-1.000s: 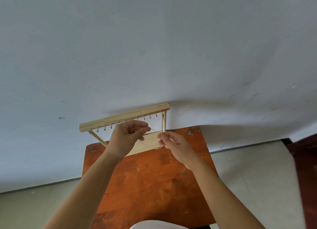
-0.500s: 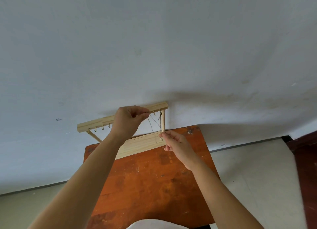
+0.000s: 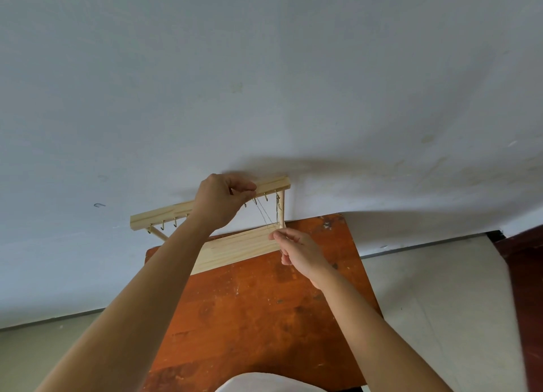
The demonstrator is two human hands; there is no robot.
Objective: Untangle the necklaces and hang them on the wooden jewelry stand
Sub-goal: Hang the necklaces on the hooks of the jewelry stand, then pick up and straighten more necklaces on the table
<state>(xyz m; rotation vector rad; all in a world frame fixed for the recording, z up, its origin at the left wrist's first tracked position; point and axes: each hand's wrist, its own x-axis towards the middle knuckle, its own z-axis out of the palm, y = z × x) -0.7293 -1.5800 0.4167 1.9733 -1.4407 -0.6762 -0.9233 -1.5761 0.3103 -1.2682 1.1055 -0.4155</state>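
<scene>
Step in hand (judged): one necklace is being hung on the stand; untangling appears to be finished for this piece.

- Left hand [image 3: 221, 199]: raised to the stand's top bar [image 3: 164, 216]. The fingers [image 3: 249, 191] are curled, and the upper end of the necklace [image 3: 264, 215] is pinched between thumb and forefinger, right at the row of hooks.
- Right hand [image 3: 299, 252]: held lower, just in front of the stand's base board [image 3: 235, 250]. The lower end of the same necklace is pinched at the fingertips [image 3: 274, 236]; the remaining fingers are loosely curled.
- Necklace: stretched as two fine lines slanting from the left fingers down to the right fingers. Whether it is already over a hook cannot be told, as the chain is too thin.
- Hung necklace [image 3: 278, 205]: one piece is seen dangling from the end hook, right of the left fingers, above the right fingers and beside the post.
- Free hook [image 3: 266, 197]: seen between the left fingers and the hung necklace. More free hooks are seen beyond the left hand.
- The stand is set at the far edge of the worktop [image 3: 264, 318], against the wall.

Next move (judged): the upper loop should be seated over a hook next to the left fingers, with light tension kept from below. The lower end should be let go only once the loop is seated, and kept apart from the hung necklace to avoid fresh tangling.
</scene>
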